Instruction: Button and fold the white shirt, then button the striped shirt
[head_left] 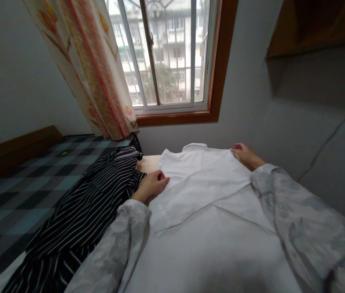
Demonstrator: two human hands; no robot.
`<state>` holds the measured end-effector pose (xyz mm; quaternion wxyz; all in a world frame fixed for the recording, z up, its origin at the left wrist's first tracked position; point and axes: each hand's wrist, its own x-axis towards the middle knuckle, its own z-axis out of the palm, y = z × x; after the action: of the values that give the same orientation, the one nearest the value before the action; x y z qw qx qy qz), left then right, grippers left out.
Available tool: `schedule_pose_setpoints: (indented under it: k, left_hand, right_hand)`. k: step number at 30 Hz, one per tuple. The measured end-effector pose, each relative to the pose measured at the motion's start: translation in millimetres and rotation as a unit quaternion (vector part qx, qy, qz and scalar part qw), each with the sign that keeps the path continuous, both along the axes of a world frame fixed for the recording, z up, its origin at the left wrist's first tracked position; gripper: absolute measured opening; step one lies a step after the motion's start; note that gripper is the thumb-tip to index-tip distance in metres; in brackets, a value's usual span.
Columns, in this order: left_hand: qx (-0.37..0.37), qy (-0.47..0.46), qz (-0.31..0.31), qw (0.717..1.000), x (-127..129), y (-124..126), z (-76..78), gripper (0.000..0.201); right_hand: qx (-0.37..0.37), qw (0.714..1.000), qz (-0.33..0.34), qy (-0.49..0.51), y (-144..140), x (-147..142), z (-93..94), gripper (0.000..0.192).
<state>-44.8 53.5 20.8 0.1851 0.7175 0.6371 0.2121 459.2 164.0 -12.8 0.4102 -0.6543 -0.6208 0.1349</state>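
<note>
A white shirt (203,191) lies spread out in front of me, its collar (194,147) at the far end. Creases and folded layers cross its middle. My left hand (154,185) is closed at the shirt's left edge, thumb and fingers pinching the cloth. At the far right corner, near the shoulder, my right hand (245,154) pinches the fabric. Both forearms are in grey patterned sleeves. Just left of my left hand lies a black garment with white stripes (93,199), stretched toward me.
A bed with a dark checked cover (16,203) is on the left. Pale wood (148,163) shows between the garments. Beyond are a curtain (94,73) and a window (172,61). A wooden shelf (315,44) juts from the right wall, with a cable (328,144) below.
</note>
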Motion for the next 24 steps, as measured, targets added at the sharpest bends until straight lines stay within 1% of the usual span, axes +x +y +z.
schedule_pose_setpoints:
  k: [2,3,5,8,10,11,13,16,18,19,21,23,24]
  left_hand:
    - [0.000,-0.003,-0.019,1.000,-3.4,4.3,-2.8,0.034]
    - [-0.002,-0.004,-0.031,1.000,-5.0,6.4,-4.3,0.035]
    - [-0.008,-0.012,-0.055,0.998,-7.5,9.8,-6.9,0.038]
    - [-0.013,-0.033,-0.071,0.997,-8.7,11.6,-8.7,0.043]
    - [-0.013,-0.037,-0.065,0.997,-7.7,11.0,-6.6,0.048]
    - [-0.015,-0.034,-0.062,0.997,-6.6,10.6,-4.1,0.050]
    - [-0.034,-0.015,-0.065,0.997,-2.4,9.3,4.4,0.054]
    - [-0.067,0.059,-0.076,0.993,10.6,4.9,22.0,0.058]
    - [-0.061,0.116,-0.078,0.988,23.5,-1.9,31.0,0.060]
    - [-0.051,0.135,-0.078,0.986,30.5,-6.6,33.0,0.060]
    - [-0.025,0.152,-0.070,0.986,43.2,-17.5,30.3,0.061]
    - [0.025,0.152,-0.057,0.986,51.6,-27.6,19.9,0.059]
    - [0.055,0.147,-0.060,0.986,53.7,-31.4,13.2,0.056]
  right_hand:
    - [-0.014,0.999,-0.022,0.028,-24.8,0.7,-5.4,0.040]
    - [-0.014,0.999,-0.021,0.033,-39.4,2.3,-8.3,0.041]
    - [0.003,1.000,0.029,0.006,-71.6,8.6,-15.2,0.047]
    - [0.022,0.994,0.102,-0.043,-119.6,23.1,-28.3,0.069]
    - [0.021,0.990,0.124,-0.069,-144.0,31.7,-35.9,0.080]
    - [0.021,0.989,0.124,-0.082,-152.3,34.6,-38.2,0.081]
    - [0.022,0.988,0.103,-0.111,-160.3,35.8,-38.1,0.071]
    - [0.010,0.985,0.039,-0.169,-155.7,26.0,-28.2,0.041]
    - [-0.012,0.976,-0.014,-0.215,-148.7,14.4,-19.5,0.023]
    - [-0.025,0.971,-0.041,-0.234,-145.8,8.2,-15.7,0.018]
    - [-0.050,0.960,-0.086,-0.261,-142.9,-3.1,-10.6,0.018]
    - [-0.071,0.951,-0.111,-0.279,-143.5,-11.1,-8.2,0.027]
    - [-0.079,0.948,-0.118,-0.285,-144.6,-13.5,-7.7,0.031]
